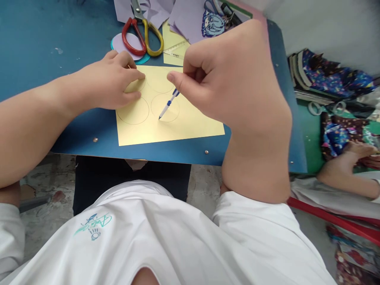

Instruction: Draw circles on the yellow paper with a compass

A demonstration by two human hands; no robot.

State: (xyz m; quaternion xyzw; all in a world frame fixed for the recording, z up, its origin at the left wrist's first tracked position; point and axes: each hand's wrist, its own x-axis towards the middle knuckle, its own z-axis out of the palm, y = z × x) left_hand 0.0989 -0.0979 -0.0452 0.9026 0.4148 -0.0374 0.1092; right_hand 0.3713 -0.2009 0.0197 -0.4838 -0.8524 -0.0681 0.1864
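Observation:
A sheet of yellow paper (196, 122) lies on the blue table, with several thin circles drawn on it. My left hand (117, 81) rests on the paper's left part, fingers spread and pressing down beside the circles. Above the paper, my right hand (213, 75) is closed on a blue and white drawing compass (169, 103). The compass leans, and its pointed tip meets the paper at the lower edge of one circle. My fingers hide its upper part.
Scissors (145, 37) with red and yellow handles lie beyond my left hand, over round paper cutouts (118, 43). Purple paper sheets (185, 18), a clear ruler (176, 49) and a blue keychain figure (213, 24) sit at the back. At right, another person's arm (341, 164) rests at a green table (310, 130).

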